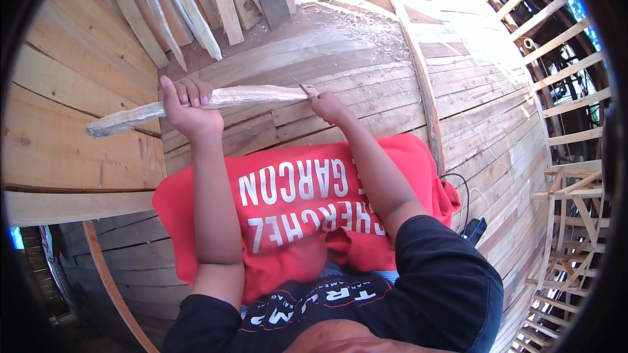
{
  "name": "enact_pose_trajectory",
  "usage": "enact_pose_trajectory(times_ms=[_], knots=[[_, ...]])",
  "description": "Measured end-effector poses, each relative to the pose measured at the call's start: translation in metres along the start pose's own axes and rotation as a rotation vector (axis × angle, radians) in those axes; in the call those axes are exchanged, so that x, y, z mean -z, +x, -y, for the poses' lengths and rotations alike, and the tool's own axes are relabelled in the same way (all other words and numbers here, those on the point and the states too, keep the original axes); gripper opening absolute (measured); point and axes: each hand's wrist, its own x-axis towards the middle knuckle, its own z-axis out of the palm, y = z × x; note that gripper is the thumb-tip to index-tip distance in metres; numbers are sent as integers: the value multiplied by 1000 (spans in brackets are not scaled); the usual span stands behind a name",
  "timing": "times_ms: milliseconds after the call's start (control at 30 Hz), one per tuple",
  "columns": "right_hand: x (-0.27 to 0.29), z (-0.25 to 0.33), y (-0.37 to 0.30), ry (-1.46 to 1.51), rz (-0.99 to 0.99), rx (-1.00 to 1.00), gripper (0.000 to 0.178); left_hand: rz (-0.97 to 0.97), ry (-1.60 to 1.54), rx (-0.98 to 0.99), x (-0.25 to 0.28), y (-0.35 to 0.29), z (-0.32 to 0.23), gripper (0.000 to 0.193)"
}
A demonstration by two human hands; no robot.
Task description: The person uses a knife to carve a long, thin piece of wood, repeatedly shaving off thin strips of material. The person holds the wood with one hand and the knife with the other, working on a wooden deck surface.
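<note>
A long, pale, rough-hewn wooden stick (245, 96) lies crosswise in front of me, slightly bowed, its left end lower. My left hand (193, 114) is wrapped round it left of the middle, thumb pointing up. At its right end, my right hand (330, 108) is closed on a slim dark tool that looks like a knife (302, 85). Its thin blade points up and left across the stick's end. The handle is hidden in my fist. Red cloth (288, 189) with white lettering covers my lap beneath both forearms.
Several boards (226, 6) lean at the back left beside a plank wall (78, 91). Wood shavings (353, 29) litter the plank floor (471, 98). A raised wooden strip (418, 72) crosses it. A black device (474, 229) with a cable sits at my right. Slatted framing (569, 78) lines the right side.
</note>
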Motion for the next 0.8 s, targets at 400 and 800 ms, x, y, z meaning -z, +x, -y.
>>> enact_pose_trajectory(times_ms=[400, 800], knots=[[-15, 13, -1, -82, -31, 277, 49, 31, 9, -245, -1, 8, 14, 46], [-23, 25, -7, -137, -248, 317, 52, -262, 42, -154, -6, 5, 18, 41]])
